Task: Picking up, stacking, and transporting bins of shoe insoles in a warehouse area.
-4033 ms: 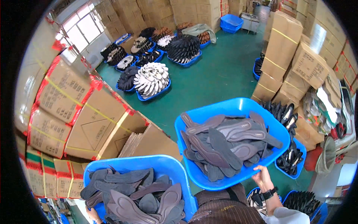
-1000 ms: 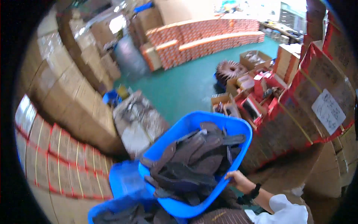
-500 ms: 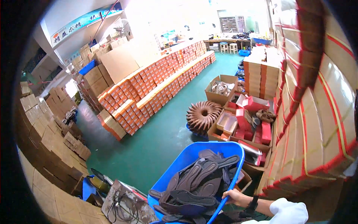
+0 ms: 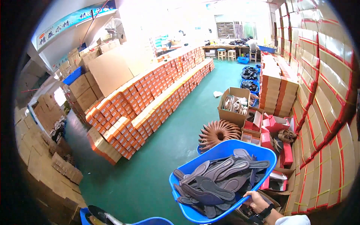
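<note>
My right hand (image 4: 257, 201), with a dark watch on its wrist, is closed over the near right rim of a blue plastic tub (image 4: 267, 152). A loose heap of dark grey-brown insoles (image 4: 219, 180) fills the tub, lying at many angles. The tub is tilted and seems to hang above the floor. My left hand is out of view. Just beyond the tub, a ring of brown shoe soles (image 4: 219, 135) stands fanned out in a round blue container.
Long stacked rows of orange shoeboxes (image 4: 150, 92) run along the left of the green floor (image 4: 150, 176). Tall strapped cartons (image 4: 318, 150) wall the right side. Open boxes, including a carton of shoes (image 4: 229, 115), stand right of the walkway. Another blue tub (image 4: 152, 221) shows at the bottom edge.
My view has moved forward and turned. The tub, still in my right hand, sits farther right in view. A grey board with a coiled cable has left the lower left.
</note>
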The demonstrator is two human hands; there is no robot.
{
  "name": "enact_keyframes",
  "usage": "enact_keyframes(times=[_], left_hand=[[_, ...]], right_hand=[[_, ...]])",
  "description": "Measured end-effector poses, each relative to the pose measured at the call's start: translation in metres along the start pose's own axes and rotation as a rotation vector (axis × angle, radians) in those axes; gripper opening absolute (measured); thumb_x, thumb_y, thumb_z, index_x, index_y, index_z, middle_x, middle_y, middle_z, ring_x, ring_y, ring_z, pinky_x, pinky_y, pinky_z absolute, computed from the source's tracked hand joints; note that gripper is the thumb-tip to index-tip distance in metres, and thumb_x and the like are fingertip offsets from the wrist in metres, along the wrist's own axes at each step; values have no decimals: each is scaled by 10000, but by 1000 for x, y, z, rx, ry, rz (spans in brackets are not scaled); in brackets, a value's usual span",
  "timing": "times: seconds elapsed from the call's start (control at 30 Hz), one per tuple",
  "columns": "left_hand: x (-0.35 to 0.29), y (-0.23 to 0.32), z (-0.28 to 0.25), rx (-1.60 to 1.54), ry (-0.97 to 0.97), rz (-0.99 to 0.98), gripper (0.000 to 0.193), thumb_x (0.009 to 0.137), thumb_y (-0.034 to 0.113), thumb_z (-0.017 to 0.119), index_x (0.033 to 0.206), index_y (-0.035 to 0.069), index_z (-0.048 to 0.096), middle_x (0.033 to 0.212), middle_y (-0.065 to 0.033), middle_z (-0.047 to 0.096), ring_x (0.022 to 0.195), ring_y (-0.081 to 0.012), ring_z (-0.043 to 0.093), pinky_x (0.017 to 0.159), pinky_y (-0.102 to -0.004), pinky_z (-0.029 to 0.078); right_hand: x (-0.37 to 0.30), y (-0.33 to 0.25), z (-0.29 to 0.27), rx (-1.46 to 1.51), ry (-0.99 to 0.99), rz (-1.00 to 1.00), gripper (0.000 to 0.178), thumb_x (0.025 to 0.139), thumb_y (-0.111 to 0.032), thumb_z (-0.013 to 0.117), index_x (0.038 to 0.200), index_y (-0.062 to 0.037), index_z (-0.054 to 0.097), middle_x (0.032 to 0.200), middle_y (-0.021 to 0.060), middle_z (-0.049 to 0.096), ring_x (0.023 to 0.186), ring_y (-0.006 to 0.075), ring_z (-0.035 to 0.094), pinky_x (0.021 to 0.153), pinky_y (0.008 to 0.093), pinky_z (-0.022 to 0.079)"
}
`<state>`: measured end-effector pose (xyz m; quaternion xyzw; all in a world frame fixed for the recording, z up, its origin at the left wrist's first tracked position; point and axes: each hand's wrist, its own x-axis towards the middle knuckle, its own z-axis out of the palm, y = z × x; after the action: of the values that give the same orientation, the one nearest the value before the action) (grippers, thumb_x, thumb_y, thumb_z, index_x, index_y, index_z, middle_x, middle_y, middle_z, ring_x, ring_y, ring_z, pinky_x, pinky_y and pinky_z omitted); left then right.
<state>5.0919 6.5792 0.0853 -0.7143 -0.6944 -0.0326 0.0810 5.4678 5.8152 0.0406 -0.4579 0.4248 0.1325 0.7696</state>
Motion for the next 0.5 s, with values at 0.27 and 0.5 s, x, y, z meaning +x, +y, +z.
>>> enact_keyframes(times=[0.27,0.5], left_hand=[[120,253,23,55,6,80,635,702,416,523,1260,111,527,1240,-158,566,1152,-336,529,962,-489,378],[202,502,11,-9,-53,124,642,761,527,443,1237,109,549,1243,-192,550,1173,-396,493,989,-518,355]], right_hand=[[120,-52,118,249,100,-49,54,717,-76,578,702,-48,534,657,93,553,640,256,583,602,416,524],[225,-142,244,304,247,-82,65,688,-103,587,678,-61,539,639,76,528,633,232,559,559,410,501]])
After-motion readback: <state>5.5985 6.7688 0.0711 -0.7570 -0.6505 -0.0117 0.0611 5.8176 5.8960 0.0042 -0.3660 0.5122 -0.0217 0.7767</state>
